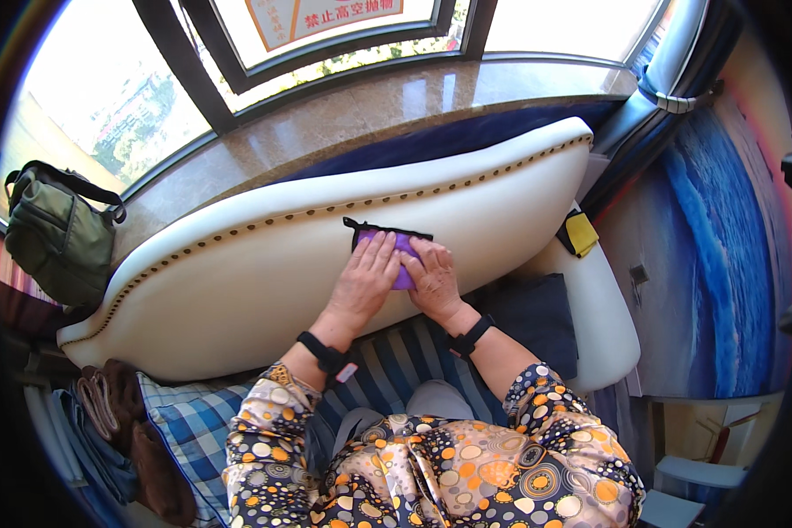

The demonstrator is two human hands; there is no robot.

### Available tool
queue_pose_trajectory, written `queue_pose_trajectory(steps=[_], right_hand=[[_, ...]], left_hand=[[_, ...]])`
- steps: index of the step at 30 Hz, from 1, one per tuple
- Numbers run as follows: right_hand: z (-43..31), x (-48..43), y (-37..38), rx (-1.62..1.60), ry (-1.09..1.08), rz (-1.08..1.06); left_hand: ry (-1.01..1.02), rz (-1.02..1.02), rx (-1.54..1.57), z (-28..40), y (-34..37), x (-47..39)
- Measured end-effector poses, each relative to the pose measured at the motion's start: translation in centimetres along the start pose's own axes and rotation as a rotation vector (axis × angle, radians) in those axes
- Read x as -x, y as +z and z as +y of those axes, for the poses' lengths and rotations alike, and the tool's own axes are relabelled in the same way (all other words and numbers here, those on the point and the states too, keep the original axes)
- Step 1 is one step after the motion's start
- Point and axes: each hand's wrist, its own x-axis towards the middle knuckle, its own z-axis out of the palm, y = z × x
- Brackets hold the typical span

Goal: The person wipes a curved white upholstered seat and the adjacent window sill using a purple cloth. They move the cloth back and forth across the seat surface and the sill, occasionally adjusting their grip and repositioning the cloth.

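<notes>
A small folded purple cloth (404, 280) with black edging and a loop at its upper left corner lies against the cream padded backrest (251, 277). My left hand (363, 280) rests on the cloth's left part, fingers straight and close together. From the other side, my right hand (433, 277) has its fingers bent around the cloth's right part. The fingertips of both hands almost meet over the middle. Part of the purple fabric is hidden under them, and my left thumb cannot be made out clearly.
Behind the backrest runs a polished stone windowsill (369, 112). An olive-green bag (59, 237) stands at left, above brown folded fabric (152, 455) and a blue checked cushion (198, 416). A yellow-and-black cloth (581, 234) lies on the right armrest (600, 310), near a dark cushion (531, 317).
</notes>
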Motion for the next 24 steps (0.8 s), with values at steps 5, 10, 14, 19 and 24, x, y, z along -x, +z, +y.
queue_pose_trajectory(steps=[5,10,14,19,24], right_hand=[[1.8,-5.6,-1.5,-0.111,-0.125,0.04],[5.9,-10.0,-2.4,0.116,0.007,0.223],[5.7,-9.3,-0.2,-0.106,0.188,-0.183],[1.7,-8.9,2.2,-0.151,-0.038,-0.076],[-3.8,-12.5,3.1,-0.196,-0.131,-0.125]], left_hand=[[0.126,0.103,-0.057,-4.5,-4.1,-4.3],[0.154,0.226,-0.251,-5.9,-3.3,-11.8],[0.01,-0.092,-0.197,-5.7,-1.1,-9.0],[-0.087,0.083,-0.085,-7.6,-1.5,-3.1],[-0.196,0.049,-0.085,-10.3,-5.4,1.1]])
